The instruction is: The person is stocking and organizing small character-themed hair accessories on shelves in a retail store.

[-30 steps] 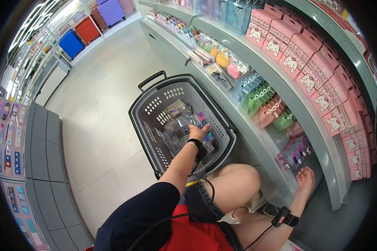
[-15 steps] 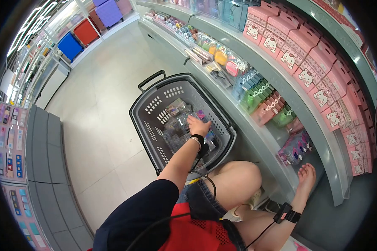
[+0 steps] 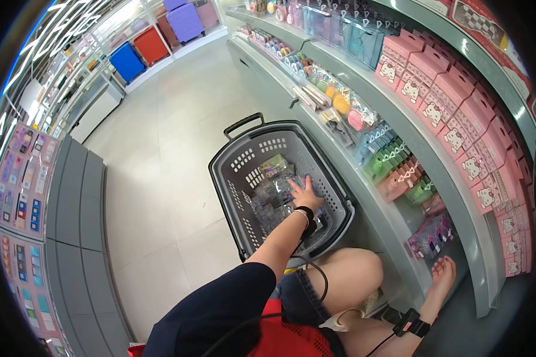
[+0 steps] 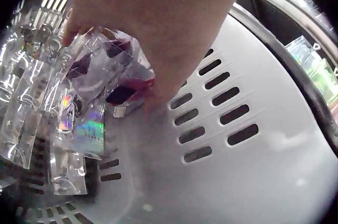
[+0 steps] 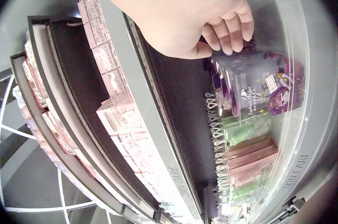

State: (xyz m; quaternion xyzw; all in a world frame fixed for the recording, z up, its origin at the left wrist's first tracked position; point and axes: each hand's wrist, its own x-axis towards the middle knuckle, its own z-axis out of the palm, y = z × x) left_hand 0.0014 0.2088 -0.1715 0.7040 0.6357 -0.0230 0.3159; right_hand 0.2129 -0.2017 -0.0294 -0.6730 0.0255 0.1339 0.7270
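My left hand [image 3: 305,196] reaches down into a grey shopping basket [image 4: 274,166] with black trim. In the left wrist view its thumb and fingers grip a clear plastic packet [image 4: 97,71] with dark purple and red pieces inside, close to the slotted basket wall. More clear packets [image 4: 24,108] lie beside it in a heap. My right hand [image 3: 443,272] is held at the low shelf, fingers loosely curled and holding nothing. Right by its fingertips hang purple printed packets [image 5: 253,87]. Next to those are green packets [image 5: 245,131] and pink packets [image 5: 253,160].
Pink boxes [image 3: 455,140] with a white character fill the shelf above. Yellow and pink packaged puffs [image 3: 342,105] sit farther along the lower shelf. A grey display unit [image 3: 77,202] borders the aisle on the left. My bent knee [image 3: 351,271] is between basket and shelf.
The head view has swung, so basket and shelves appear farther right and lower. My left hand stays among the packets in the basket, and my right hand stays by the purple packets.
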